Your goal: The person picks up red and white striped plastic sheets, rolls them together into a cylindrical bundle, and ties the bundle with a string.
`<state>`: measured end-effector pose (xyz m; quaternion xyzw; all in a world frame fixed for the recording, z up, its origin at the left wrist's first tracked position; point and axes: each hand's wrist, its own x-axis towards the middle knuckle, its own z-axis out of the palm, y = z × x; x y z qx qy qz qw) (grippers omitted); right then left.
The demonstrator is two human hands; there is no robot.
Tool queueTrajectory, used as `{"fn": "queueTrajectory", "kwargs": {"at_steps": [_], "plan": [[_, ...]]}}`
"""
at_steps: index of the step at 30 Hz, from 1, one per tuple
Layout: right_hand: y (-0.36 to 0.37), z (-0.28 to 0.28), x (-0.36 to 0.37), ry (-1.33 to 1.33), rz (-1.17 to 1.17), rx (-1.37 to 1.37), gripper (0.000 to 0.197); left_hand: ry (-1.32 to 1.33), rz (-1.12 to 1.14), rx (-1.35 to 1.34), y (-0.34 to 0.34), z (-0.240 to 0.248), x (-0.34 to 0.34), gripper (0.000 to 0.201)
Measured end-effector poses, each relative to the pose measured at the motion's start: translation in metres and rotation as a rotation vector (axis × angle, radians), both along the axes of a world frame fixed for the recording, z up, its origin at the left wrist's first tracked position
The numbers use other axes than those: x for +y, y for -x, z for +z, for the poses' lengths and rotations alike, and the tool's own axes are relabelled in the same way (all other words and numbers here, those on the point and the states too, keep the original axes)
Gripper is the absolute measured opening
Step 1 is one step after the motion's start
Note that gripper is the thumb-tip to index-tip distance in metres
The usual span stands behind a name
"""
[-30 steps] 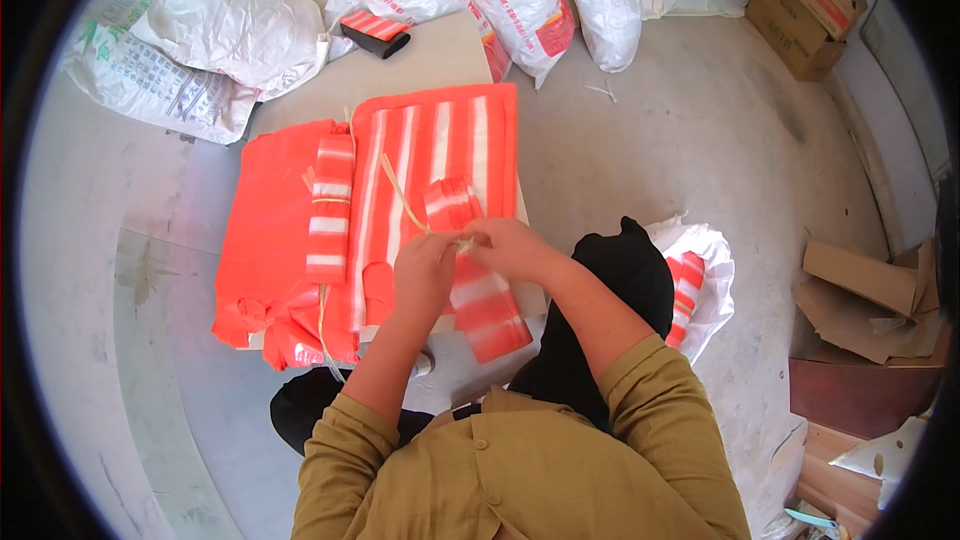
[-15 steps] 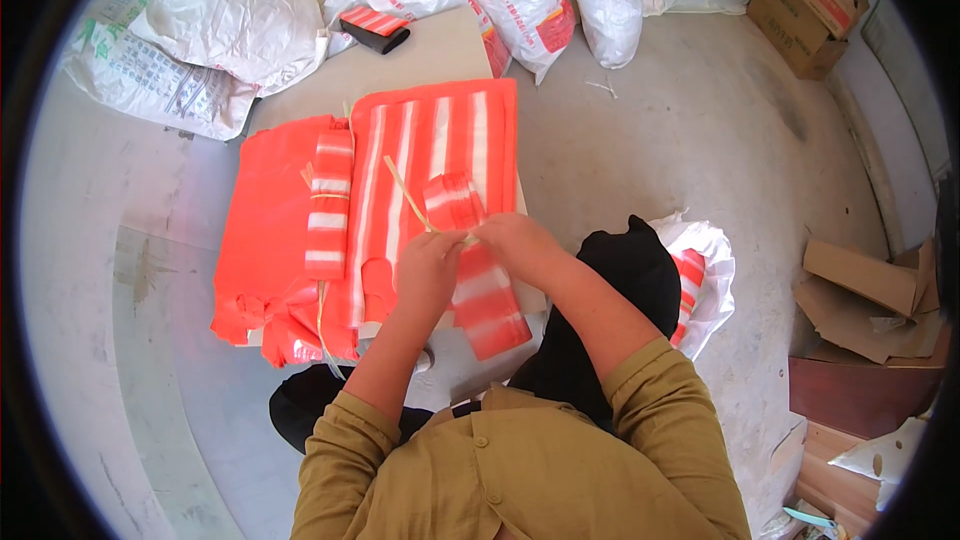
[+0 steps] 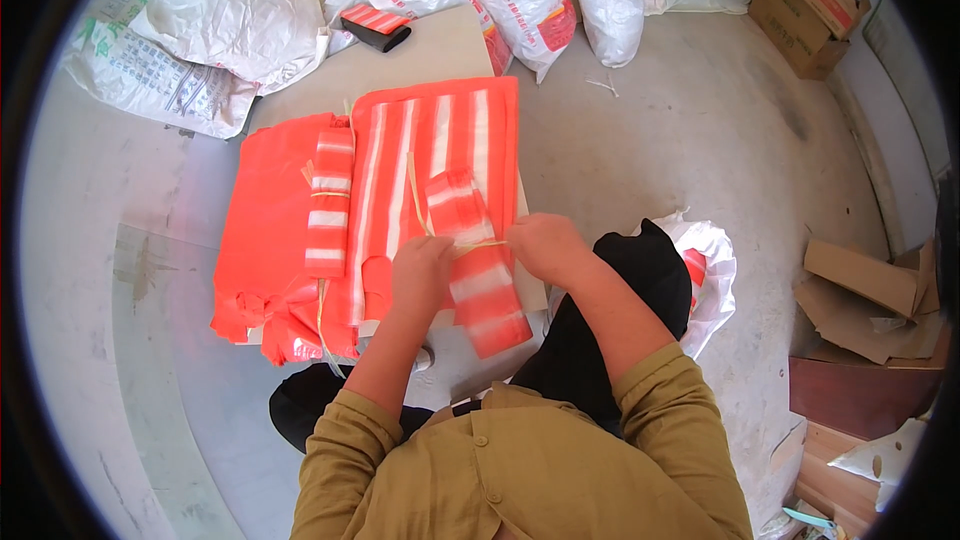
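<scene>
A folded bundle of red-and-white striped plastic bags [image 3: 482, 285] lies at a slant over the near right part of a flat stack of similar bags [image 3: 400, 140]. A thin straw-coloured tie [image 3: 478, 245] crosses the bundle's narrowed middle. My left hand [image 3: 424, 258] is closed on the tie at the bundle's left side, and a loose end sticks up beyond the fingers. To the right of the bundle, my right hand [image 3: 548, 245] pinches the other end, with the tie stretched straight between bundle and fingers.
Left of the stack, a tied striped bundle [image 3: 330, 205] rests on a red pile [image 3: 270, 210]. A small black-and-striped roll [image 3: 378, 28] lies farther back on the board [image 3: 425, 55]. White sacks [image 3: 235, 25] stand behind. An open white sack [image 3: 712, 270] is beside my right knee; cardboard [image 3: 865, 285] lies farther right.
My hands have drawn apart from the bundle's middle. The right moved right, pulling the tie out straight; the left shifted slightly left. The loose end beside the left hand now stands more upright.
</scene>
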<state>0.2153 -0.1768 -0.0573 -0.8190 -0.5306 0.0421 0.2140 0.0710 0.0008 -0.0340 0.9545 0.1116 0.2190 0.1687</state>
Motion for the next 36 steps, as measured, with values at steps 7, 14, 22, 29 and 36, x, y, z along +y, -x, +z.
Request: {"fn": "queueTrajectory", "kwargs": {"at_steps": [7,14,22,29,36], "plan": [[0.000,0.005,-0.002,0.046,-0.038,0.076,0.017,0.102,0.058,0.076,-0.002,0.003,-0.002,0.017],[-0.001,0.016,-0.003,0.054,-0.026,0.203,0.020,0.069,0.106,0.153,-0.004,-0.001,0.000,0.024],[0.000,0.009,0.011,-0.317,0.181,0.544,0.020,0.045,0.114,0.158,-0.010,-0.008,-0.001,0.020],[0.009,0.010,0.037,-0.283,0.052,0.996,0.023,0.072,0.154,0.184,-0.006,-0.011,-0.001,0.018],[0.005,-0.007,0.050,-0.276,0.086,0.706,0.026,0.137,0.175,0.206,-0.008,-0.009,-0.004,0.018]]}}
